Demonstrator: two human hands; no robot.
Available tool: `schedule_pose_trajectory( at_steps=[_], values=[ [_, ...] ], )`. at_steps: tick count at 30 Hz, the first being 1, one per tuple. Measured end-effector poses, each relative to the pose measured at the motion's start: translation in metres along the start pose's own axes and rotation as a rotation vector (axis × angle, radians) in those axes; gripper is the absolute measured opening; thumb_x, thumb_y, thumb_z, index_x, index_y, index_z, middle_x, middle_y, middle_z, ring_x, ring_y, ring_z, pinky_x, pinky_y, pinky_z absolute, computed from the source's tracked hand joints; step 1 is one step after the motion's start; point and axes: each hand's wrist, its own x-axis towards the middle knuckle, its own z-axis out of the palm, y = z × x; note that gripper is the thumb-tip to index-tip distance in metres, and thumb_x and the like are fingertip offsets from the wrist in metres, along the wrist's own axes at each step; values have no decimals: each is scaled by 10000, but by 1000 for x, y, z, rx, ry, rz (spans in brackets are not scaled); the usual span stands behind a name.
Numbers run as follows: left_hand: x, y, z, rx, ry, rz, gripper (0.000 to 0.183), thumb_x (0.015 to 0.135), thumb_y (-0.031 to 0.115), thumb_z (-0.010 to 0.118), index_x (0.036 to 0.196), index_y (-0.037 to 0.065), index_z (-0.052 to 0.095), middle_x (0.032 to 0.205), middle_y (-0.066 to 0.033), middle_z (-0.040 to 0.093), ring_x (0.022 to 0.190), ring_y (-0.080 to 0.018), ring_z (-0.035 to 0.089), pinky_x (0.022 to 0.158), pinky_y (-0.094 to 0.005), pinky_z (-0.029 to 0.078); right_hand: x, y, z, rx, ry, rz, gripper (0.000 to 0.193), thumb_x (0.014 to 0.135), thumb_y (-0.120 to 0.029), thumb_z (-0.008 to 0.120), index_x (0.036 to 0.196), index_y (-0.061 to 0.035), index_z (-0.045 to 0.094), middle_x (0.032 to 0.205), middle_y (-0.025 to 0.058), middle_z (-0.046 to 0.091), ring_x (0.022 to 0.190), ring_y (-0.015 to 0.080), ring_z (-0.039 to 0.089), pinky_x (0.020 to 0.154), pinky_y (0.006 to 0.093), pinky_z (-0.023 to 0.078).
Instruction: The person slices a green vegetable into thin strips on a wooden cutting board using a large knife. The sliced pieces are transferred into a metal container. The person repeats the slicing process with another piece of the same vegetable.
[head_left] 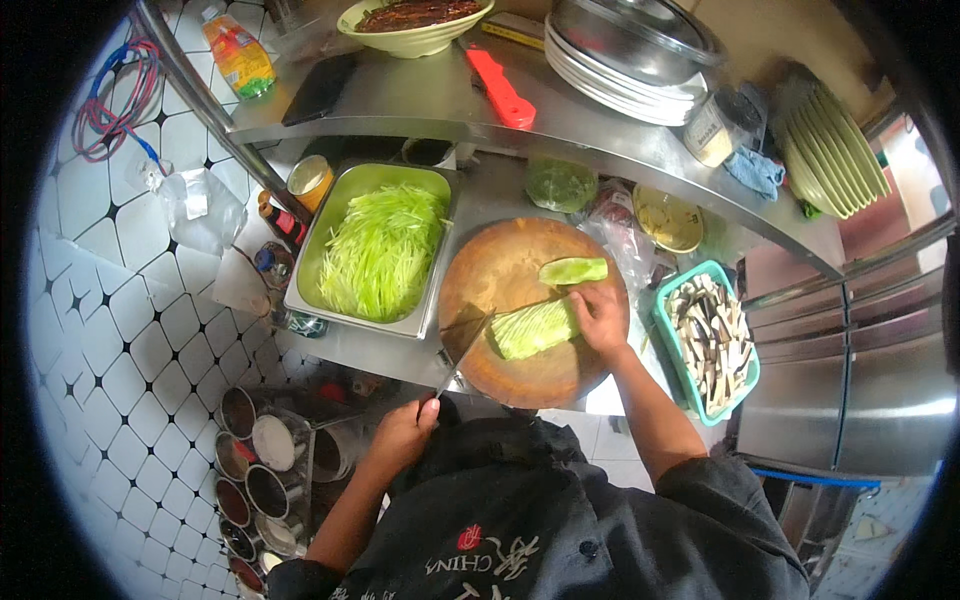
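My left hand is closed around the handle of a knife, low and in front of my body. The blade slants up and to the right, over the near left edge of a round wooden board, its far end just beside the sliced vegetable. I can't tell whether the metal touches the wood.

My right hand lies at the right end of the pale green slices, fingers bent down against them; I can't tell whether they close around anything. The slices lean in an overlapping row in the middle of the board. Just beyond my fingers sits an unsliced green piece, with darker skin along one edge.

Left of the board, a steel pan holds a heap of fine light-green shreds. To the right, a teal basket is full of dark-and-white strips.

Above the counter runs a metal shelf. On it I see a pale green bowl of dark brown food, a red-handled tool, stacked white plates under a metal bowl, a blue cloth and, at the right, stacked green plates.
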Motion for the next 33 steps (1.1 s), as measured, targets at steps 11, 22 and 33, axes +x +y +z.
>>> schedule_pose_trajectory(
  at_steps=[11, 22, 33],
  values=[
    [4, 0, -4, 13, -32, 40, 519, 1064, 432, 392, 1219, 5, 643, 1158, -311, 652, 1114, -487, 599, 957, -525, 467, -59, -41, 46, -216, 107, 100, 340, 963, -257, 594, 1239, -69, 657, 1253, 186, 612, 1159, 400, 533, 1007, 522, 412],
    [7, -5, -3, 67, -16, 23, 551, 1075, 445, 357, 1101, -13, 661, 1082, -327, 650, 1050, -513, 601, 900, -527, 466, -43, -124, 48, -535, -652, -176, 709, 947, -555, 564, 1517, -148, 455, 1638, 154, 282, 1517, 368, 233, 1187, 686, 145],
    [1, -2, 0, -57, -11, 38, 606, 1071, 513, 365, 1165, -8, 660, 1065, -263, 689, 1041, -414, 653, 935, -450, 477, -38, -113, 63, -439, -368, -102, 570, 932, -439, 593, 1417, -143, 558, 1457, 118, 506, 1407, 319, 389, 1144, 667, 218]
  ],
)
